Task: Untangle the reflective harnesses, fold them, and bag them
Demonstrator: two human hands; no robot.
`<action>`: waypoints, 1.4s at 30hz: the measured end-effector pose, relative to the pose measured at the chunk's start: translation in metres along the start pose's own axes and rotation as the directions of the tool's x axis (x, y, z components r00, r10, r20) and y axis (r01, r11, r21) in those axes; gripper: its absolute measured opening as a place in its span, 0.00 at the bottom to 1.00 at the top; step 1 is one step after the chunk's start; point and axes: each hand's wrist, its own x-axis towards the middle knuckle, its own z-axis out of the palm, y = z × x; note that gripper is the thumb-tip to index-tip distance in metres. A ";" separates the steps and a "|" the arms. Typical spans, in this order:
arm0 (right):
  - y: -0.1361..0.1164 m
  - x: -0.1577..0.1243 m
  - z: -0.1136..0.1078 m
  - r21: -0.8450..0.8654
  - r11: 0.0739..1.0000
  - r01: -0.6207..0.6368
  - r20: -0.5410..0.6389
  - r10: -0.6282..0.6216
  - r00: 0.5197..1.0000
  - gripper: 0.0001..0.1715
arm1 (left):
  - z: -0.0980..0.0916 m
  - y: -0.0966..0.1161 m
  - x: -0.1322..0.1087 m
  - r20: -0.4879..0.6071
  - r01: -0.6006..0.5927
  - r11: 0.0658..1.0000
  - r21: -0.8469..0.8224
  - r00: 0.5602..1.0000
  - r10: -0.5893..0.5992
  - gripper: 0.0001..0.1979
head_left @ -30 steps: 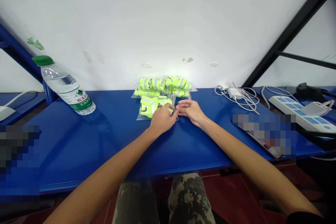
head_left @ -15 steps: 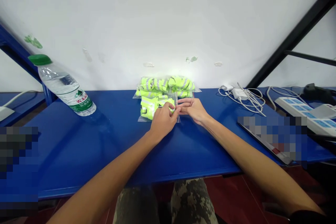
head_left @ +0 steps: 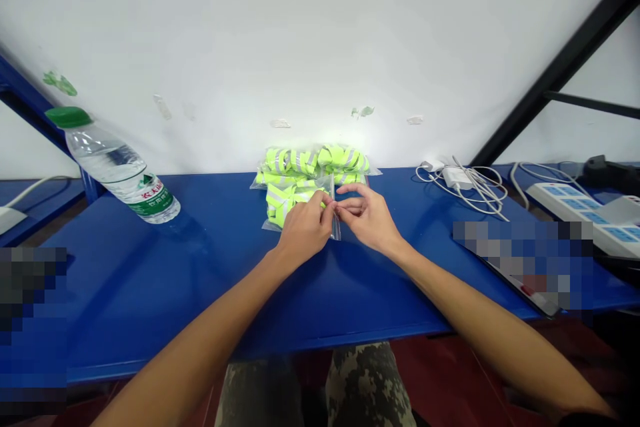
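Head view: a clear zip bag [head_left: 305,197] holding neon-yellow reflective fabric lies at the front of a heap of bagged vests [head_left: 315,161] on the blue counter [head_left: 150,287], its edge pinched by the fingers [head_left: 323,203] of the left hand [head_left: 303,230] and the fingers [head_left: 350,203] of the right hand [head_left: 369,217]. A water bottle [head_left: 120,177] lies far left; white cables [head_left: 465,187] and a power strip [head_left: 580,217] sit right. Behind stands a white wall [head_left: 320,33], braced by a black steel frame [head_left: 555,60]; a red floor [head_left: 440,353] shows below.

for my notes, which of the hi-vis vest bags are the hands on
The front clear bag: the left hand and right hand pinch its edge, while the other bags lie untouched behind it.
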 end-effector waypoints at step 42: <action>-0.040 0.026 -0.119 -0.730 0.681 -0.047 -0.501 -0.488 0.714 0.12 | -0.077 -0.094 0.002 -0.583 0.357 0.881 0.311 0.804 -0.120 0.27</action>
